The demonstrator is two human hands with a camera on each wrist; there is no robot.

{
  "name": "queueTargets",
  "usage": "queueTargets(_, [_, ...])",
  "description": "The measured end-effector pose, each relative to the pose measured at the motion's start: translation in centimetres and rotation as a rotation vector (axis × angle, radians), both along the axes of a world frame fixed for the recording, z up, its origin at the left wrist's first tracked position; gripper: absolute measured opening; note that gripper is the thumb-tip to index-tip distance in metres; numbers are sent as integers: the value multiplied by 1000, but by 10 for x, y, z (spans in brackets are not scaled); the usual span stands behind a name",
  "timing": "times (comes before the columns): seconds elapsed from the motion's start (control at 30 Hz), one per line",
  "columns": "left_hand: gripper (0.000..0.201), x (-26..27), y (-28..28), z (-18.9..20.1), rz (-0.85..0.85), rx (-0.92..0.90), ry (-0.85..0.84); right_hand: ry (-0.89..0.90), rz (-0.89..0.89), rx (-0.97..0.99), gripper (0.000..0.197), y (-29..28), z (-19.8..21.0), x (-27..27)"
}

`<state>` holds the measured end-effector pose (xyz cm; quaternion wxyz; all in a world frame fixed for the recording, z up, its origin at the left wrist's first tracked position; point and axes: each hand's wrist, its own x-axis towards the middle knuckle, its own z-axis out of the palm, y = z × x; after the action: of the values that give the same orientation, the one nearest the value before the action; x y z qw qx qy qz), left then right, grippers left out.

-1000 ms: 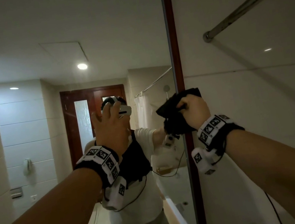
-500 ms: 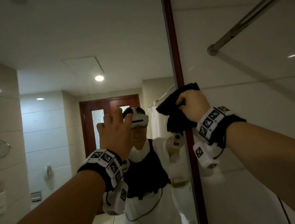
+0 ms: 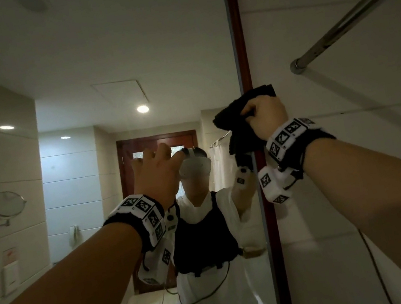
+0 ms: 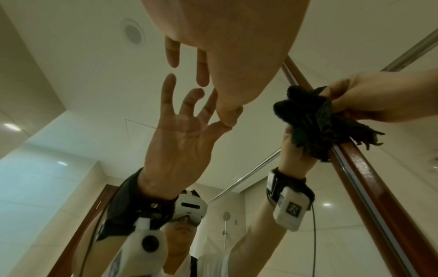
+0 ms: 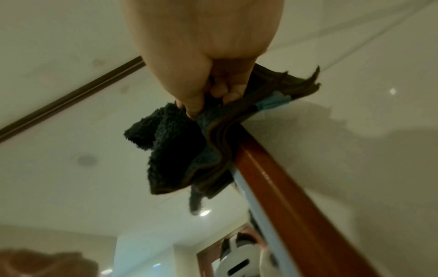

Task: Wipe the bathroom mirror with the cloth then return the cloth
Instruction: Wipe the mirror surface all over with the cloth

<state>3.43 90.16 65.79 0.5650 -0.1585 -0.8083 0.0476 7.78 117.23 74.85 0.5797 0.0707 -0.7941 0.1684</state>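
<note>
The mirror (image 3: 95,49) fills the wall ahead, with a red-brown wooden frame (image 3: 238,38) down its right edge. My right hand (image 3: 266,116) grips a dark bunched cloth (image 3: 239,125) and presses it against the glass right at that frame. In the right wrist view the cloth (image 5: 180,150) hangs folded from my fingers (image 5: 227,90) and lies over the frame. My left hand (image 3: 157,170) is raised to the left with fingers spread and holds nothing. In the left wrist view its thumb tip (image 4: 227,114) touches the glass, and the other fingertips stand just off it. The cloth (image 4: 305,116) shows at the right.
A metal curtain rail (image 3: 356,9) runs from the tiled wall (image 3: 370,242) right of the mirror frame, above my right arm. A round shaving mirror (image 3: 6,204) is mounted at the far left. The glass reflects a person, a wooden door and ceiling lights.
My right hand has slid the cloth upward along the mirror's right edge, closer to the rail's end. The left hand has stayed at the glass, shifting only slightly.
</note>
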Motion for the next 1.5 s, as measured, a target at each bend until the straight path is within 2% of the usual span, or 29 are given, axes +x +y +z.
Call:
queueTargets(0.23, [46, 6, 0, 15, -53, 60, -31, -74, 11, 94, 19, 8, -30, 1])
queueTargets(0.3, [54, 7, -1, 18, -59, 54, -44, -73, 9, 109, 19, 10, -26, 0])
queueTargets(0.4, [67, 7, -2, 24, -39, 31, -64, -23, 16, 100, 19, 8, 6, -1])
queueTargets(0.53, [68, 3, 0, 31, -43, 46, -93, 74, -7, 37, 24, -1, 75, 1])
queueTargets(0.63, [70, -3, 1, 30, -6, 52, -95, 16, -35, -59, 27, -6, 114, 5])
queueTargets(0.93, [65, -12, 2, 26, 15, 66, -65, -36, -85, -151, 25, -5, 122, -4])
queueTargets(1.07, [67, -11, 3, 24, 15, 72, -69, -47, -102, -167, 22, -10, 101, -9])
queueTargets(1.2, [76, -1, 7, 21, 19, 99, -91, -82, -98, -169, 22, -9, 64, -3])
queueTargets(1.3, [75, 10, 12, 15, 27, 105, -134, -144, -92, -154, 22, -13, 29, 4])
queueTargets(1.4, [67, 24, 20, 0, 62, 80, -150, -213, -66, -100, 25, -11, -9, 13])
queueTargets(1.5, [67, 40, 25, -26, 70, 21, -253, -308, -64, -58, 23, -7, -44, 21])
